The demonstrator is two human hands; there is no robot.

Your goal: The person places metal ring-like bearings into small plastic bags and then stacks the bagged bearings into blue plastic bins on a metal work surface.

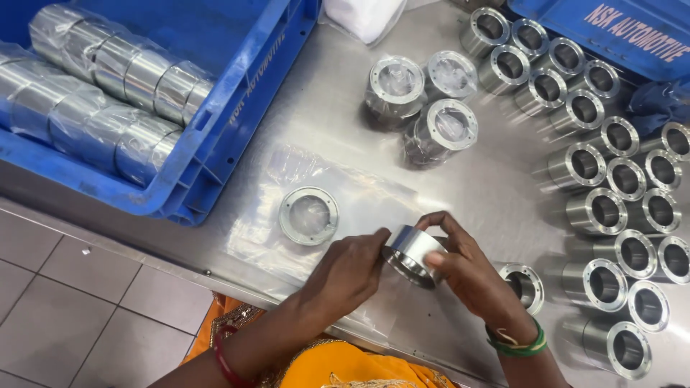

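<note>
Here my left hand (348,269) and right hand (467,273) both close their fingers around one steel ring (411,255), tilted just above the table (338,122). A flanged ring (309,215) lies on clear plastic bags (359,194) just beside them. Bare rings (611,208) stand in rows right; a blue crate (215,136) holds wrapped ones.

Metal ring (411,255) partly hidden by fingers (438,260); blue crate (215,144) cut off.
</note>
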